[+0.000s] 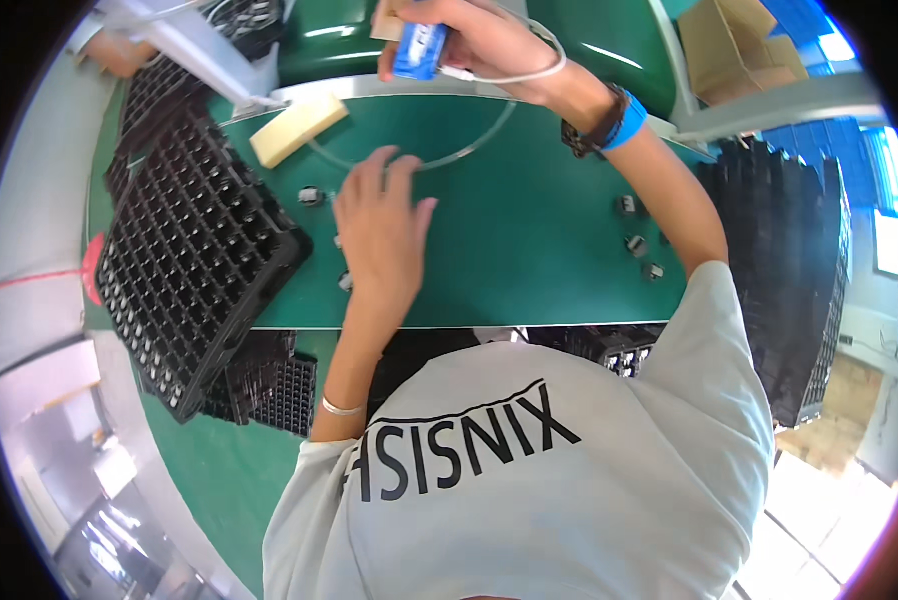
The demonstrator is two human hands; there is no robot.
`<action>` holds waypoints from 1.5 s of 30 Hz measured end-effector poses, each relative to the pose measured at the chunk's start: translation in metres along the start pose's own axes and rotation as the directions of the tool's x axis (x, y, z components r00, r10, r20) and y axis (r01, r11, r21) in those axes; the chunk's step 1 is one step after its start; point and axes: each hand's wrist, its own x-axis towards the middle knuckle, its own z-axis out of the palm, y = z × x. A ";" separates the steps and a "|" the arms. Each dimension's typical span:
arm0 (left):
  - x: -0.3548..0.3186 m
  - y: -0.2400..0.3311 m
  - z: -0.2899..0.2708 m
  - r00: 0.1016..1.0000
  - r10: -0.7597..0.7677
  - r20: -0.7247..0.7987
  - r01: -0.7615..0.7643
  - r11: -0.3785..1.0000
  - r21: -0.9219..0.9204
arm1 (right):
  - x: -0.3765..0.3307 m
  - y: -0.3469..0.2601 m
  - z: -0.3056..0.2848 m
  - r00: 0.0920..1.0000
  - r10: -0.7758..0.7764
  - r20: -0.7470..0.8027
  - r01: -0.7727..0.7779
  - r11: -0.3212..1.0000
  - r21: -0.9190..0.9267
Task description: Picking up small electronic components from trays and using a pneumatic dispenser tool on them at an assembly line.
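My left hand (381,225) hovers over or rests on the green tabletop (514,250), fingers spread, with nothing visible in them. Small metallic parts lie around it: one (310,196) left of the fingertips, another (346,281) beside the wrist, partly hidden. At the far edge, my right hand (484,42) grips a small blue block-shaped object (420,50) with white markings. A tan piece shows above that object, and a thin white cable (519,78) loops across the wrist. More metal parts (636,245) sit under my right forearm.
A cream block (299,130) lies at the far left of the table. Black compartment trays lean at left (194,250) and stack at right (779,270). Beyond the far edge runs a green belt (584,45). An open carton (734,50) and another person's hand (117,52) appear farther off.
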 end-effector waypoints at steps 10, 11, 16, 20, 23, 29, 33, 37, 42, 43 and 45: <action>-0.013 0.140 0.169 0.771 0.635 0.050 -0.502 0.654 -0.566 | -0.024 -0.027 -0.013 0.983 0.098 -0.153 -0.144 0.935 -0.326; -0.017 0.137 0.179 0.751 0.659 0.047 -0.567 0.679 -0.466 | -0.021 -0.020 -0.005 0.985 0.103 -0.140 -0.145 0.931 -0.335; -0.044 0.135 0.166 0.835 0.549 0.047 -0.392 0.652 -0.650 | -0.039 -0.013 -0.005 0.989 0.068 -0.135 -0.100 0.965 -0.244; -0.020 0.104 0.060 0.798 0.430 0.423 0.076 0.623 -0.778 | -0.047 -0.012 -0.003 0.976 0.144 -0.166 -0.188 0.939 -0.288; -0.019 0.057 -0.008 0.864 0.244 0.440 0.200 0.636 -0.745 | -0.034 0.001 0.002 0.961 0.220 -0.166 -0.267 0.894 -0.359; -0.056 -0.016 -0.060 0.875 -0.326 0.358 0.372 -0.020 -0.928 | -0.009 0.045 0.017 0.931 0.326 -0.163 -0.361 0.891 -0.277; -0.074 -0.036 -0.081 0.804 -0.498 0.325 0.348 -0.048 -0.936 | -0.007 0.067 0.032 0.911 0.386 -0.146 -0.408 0.896 -0.177; -0.084 -0.051 -0.085 0.820 -0.533 0.211 0.190 -0.095 -0.977 | -0.007 0.090 0.054 0.909 0.359 -0.210 -0.390 0.912 -0.128; -0.079 -0.058 -0.094 0.789 -0.599 0.135 0.147 -0.031 -0.989 | -0.004 0.102 0.062 0.913 0.360 -0.192 -0.385 0.916 -0.115; -0.077 -0.058 -0.095 0.786 -0.603 0.134 0.145 -0.031 -0.989 | -0.003 0.102 0.065 0.912 0.364 -0.190 -0.390 0.914 -0.116; -0.071 -0.060 -0.096 0.794 -0.591 0.140 0.171 -0.005 -0.985 | -0.001 0.101 0.076 0.924 0.367 -0.106 -0.374 0.925 -0.066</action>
